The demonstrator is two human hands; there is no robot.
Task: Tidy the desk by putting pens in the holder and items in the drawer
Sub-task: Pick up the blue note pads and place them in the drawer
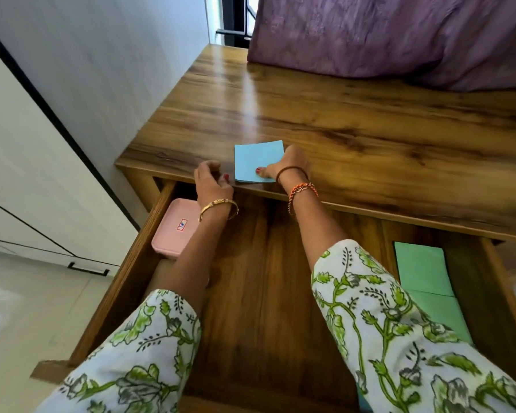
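A light blue pad of paper (pixel 256 160) lies at the front edge of the wooden desk (pixel 355 129). My right hand (pixel 289 166) holds the pad's right side, thumb pressed on its lower right corner. My left hand (pixel 210 181) hovers over the desk edge to the left of the pad, fingers loosely curled and holding nothing. Below both arms the drawer (pixel 265 278) stands pulled out. A pink box (pixel 176 228) lies in its far left corner. Green paper pads (pixel 423 272) lie along its right side.
A purple curtain (pixel 385 37) hangs onto the back of the desk. A white wall (pixel 102 70) and white cabinet fronts (pixel 27 189) stand to the left. Pale floor (pixel 27 308) shows at the lower left.
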